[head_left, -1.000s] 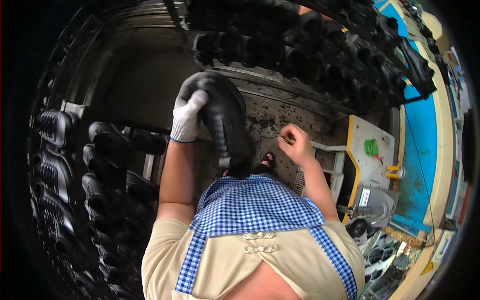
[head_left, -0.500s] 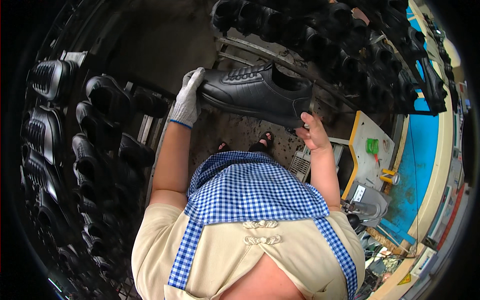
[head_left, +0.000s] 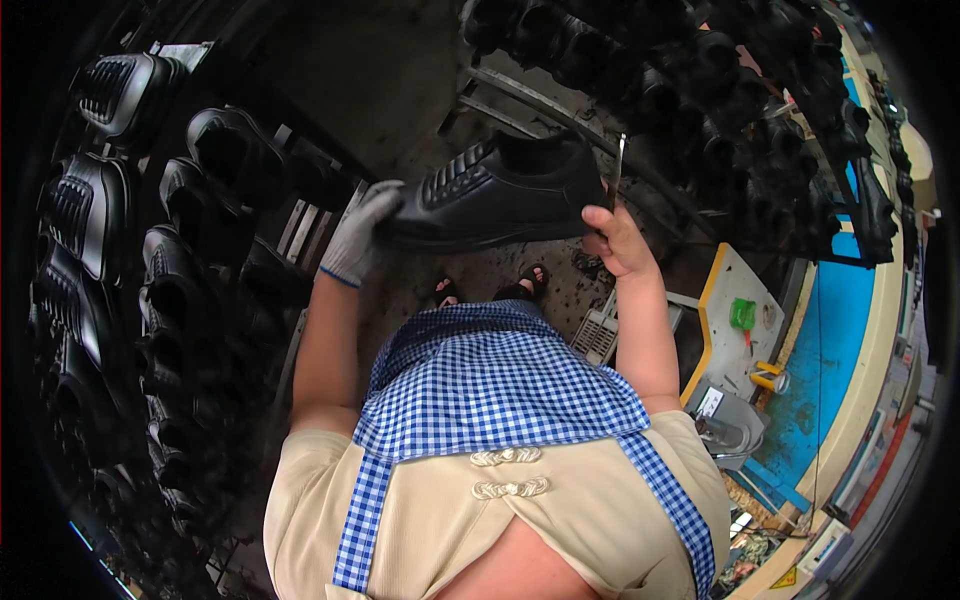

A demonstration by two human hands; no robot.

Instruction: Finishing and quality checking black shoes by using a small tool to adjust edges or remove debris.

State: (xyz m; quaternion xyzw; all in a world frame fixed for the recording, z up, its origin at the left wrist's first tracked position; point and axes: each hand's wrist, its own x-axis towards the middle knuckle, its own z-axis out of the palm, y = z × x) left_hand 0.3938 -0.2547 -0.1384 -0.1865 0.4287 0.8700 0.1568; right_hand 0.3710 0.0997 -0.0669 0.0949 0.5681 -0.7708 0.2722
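A black lace-up shoe (head_left: pixel 500 200) is held up in front of my apron, its toe to the left and its open collar on top. My left hand (head_left: pixel 360 232), in a grey-white knit glove with a blue cuff edge, grips the toe. At the heel is my bare right hand (head_left: pixel 622 243), fingers curled around a thin tool (head_left: pixel 620 165) with a shiny metal end pointing up. The tool stands just beside the heel. Whether the right fingers also press on the shoe is hard to tell.
Racks of black shoes (head_left: pixel 90 210) line the left side, and more black shoes (head_left: pixel 700 120) hang at the upper right. At right a white board (head_left: pixel 740 310) with a yellow edge carries a green item (head_left: pixel 742 314). Beyond it runs a blue surface (head_left: pixel 840 350).
The shoe has tilted, its toe moving lower and its heel end shifting left. My left hand has dropped slightly with it. The tool in my right hand now shows upright beside the heel.
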